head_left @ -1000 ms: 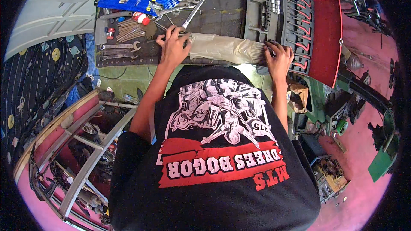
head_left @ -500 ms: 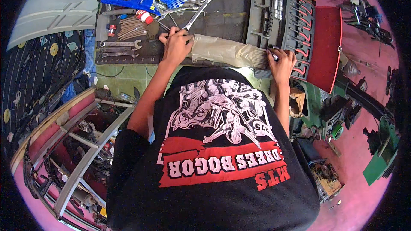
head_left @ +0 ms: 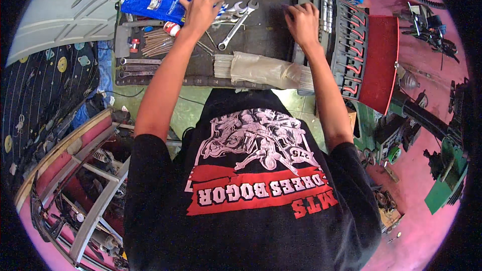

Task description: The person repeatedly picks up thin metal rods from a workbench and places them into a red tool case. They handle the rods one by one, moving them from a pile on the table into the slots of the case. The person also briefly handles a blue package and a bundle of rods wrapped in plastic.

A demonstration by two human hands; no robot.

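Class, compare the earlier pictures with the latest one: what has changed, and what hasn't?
The left hand has let go of the paper-wrapped rods and moved forward to the blue pouch; whether it grips it is unclear. The right hand has left the rods' other end and moved forward and left, at the edge of the tool tray. The rods, large wrench and red lid stayed put.

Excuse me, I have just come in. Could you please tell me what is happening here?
A person is working at a table. The left hand is over the right part of a blue packet; its grip is unclear. The right hand, fingers curled, is by the black tray; nothing shows in it. A wrapped bundle of thin rods lies near the front edge, and a wrench lies between the hands.
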